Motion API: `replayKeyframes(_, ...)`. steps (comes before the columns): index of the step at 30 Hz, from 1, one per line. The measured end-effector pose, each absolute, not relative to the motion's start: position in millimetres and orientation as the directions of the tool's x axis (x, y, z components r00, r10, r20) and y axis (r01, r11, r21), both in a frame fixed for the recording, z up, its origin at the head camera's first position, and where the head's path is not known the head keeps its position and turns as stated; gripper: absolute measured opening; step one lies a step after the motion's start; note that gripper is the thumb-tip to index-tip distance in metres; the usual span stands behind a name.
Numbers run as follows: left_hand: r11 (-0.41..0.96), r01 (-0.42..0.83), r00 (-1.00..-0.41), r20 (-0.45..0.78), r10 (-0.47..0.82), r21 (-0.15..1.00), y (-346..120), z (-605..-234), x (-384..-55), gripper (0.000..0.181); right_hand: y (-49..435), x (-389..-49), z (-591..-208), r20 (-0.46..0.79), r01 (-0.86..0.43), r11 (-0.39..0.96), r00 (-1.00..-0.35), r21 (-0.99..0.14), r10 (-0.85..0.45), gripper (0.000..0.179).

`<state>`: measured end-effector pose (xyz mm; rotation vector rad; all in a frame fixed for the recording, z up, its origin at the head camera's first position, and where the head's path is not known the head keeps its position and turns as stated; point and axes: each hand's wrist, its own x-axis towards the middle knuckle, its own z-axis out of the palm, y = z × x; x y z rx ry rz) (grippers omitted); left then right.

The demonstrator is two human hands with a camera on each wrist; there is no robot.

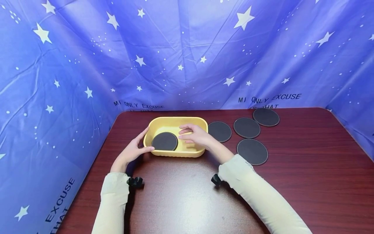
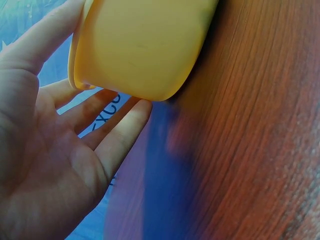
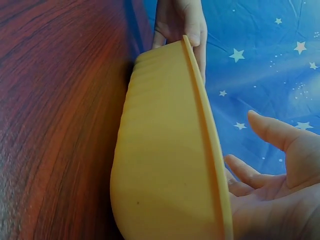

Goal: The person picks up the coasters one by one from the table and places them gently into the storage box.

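Note:
A yellow plastic storage bin with rounded corners stands on the table. Inside, at its left end, lies a round black coaster with a stitched edge. My left hand holds the bin's left end, thumb on the front rim and fingers along the outer wall; the left wrist view shows this hand against the yellow wall. Over the bin's right half is my right hand, fingers spread and pointing left, with nothing in them. In the right wrist view, that hand shows beyond the rim, palm and thumb apart.
Several more black coasters lie flat right of the bin: one close beside its right wall, one behind my right sleeve, another farther right, and one at the back edge. A blue star-printed curtain surrounds the dark red table.

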<state>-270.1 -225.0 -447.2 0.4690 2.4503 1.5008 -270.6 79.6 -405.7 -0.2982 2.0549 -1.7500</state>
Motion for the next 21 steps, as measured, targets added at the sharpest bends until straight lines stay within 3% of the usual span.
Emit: replayKeyframes(21,0.429,0.161,-0.922,-0.019,0.386,0.889,-225,-447,-269,0.092,108,-249,-396,-0.096,0.047,0.119,-0.887,-0.992,-0.451,0.052)
